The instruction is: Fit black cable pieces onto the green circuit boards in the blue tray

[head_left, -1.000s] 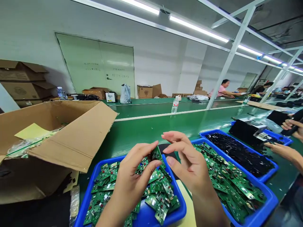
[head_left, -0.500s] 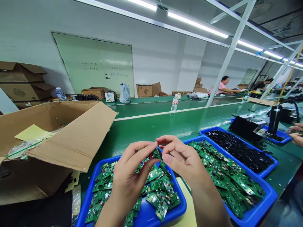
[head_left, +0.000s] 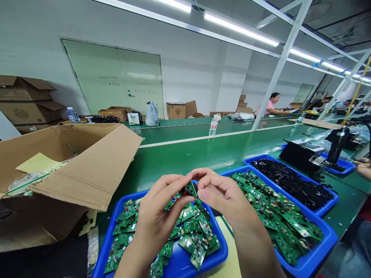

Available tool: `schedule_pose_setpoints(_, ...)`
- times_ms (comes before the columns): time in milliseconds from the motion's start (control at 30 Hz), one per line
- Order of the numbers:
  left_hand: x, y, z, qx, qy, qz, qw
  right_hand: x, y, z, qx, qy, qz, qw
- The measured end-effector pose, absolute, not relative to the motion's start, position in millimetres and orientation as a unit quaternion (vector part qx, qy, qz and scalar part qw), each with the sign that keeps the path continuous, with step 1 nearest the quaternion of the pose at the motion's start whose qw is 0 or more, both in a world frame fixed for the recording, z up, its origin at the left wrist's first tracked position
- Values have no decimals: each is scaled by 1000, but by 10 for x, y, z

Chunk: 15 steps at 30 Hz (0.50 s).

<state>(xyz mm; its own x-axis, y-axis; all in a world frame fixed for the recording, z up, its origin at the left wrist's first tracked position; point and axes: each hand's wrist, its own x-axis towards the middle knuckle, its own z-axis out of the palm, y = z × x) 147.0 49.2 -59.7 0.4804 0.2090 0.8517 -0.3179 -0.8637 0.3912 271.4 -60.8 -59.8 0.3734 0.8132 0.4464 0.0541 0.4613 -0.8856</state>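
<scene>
My left hand (head_left: pixel 162 204) pinches a small green circuit board (head_left: pixel 190 189) between thumb and fingers, above a blue tray (head_left: pixel 224 247) of loose green boards. My right hand (head_left: pixel 222 193) is closed against the same board's right side, its thumb and fingertips bent together; whatever small piece they may pinch is hidden. Beside my right forearm a second blue tray (head_left: pixel 330 241) is heaped with more green boards (head_left: pixel 278 212). Yellow paper (head_left: pixel 230 239) lies between the two trays.
An open cardboard box (head_left: pixel 87 170) stands at the left. Small black parts fill a blue tray (head_left: pixel 290 185) at the right, near a black device (head_left: pixel 301 156). A water bottle (head_left: pixel 213 125) stands farther back. A person (head_left: pixel 272 106) sits in the distance.
Both hands keep nearly the same place on the board, with slight finger movement. At the right edge, another person's hand has drawn partly out of view.
</scene>
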Motion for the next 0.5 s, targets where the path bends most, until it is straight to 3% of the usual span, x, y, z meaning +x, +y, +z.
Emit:
schedule_pose_setpoints(233, 1473, 506, -606, 813, -26, 497, 303, 2743, -634, -582, -491, -518, 224, 664)
schedule_pose_setpoints(500, 1500, 634, -711, 821, 42, 492, 288, 2709, -573, -546, -571, -537, 60, 618)
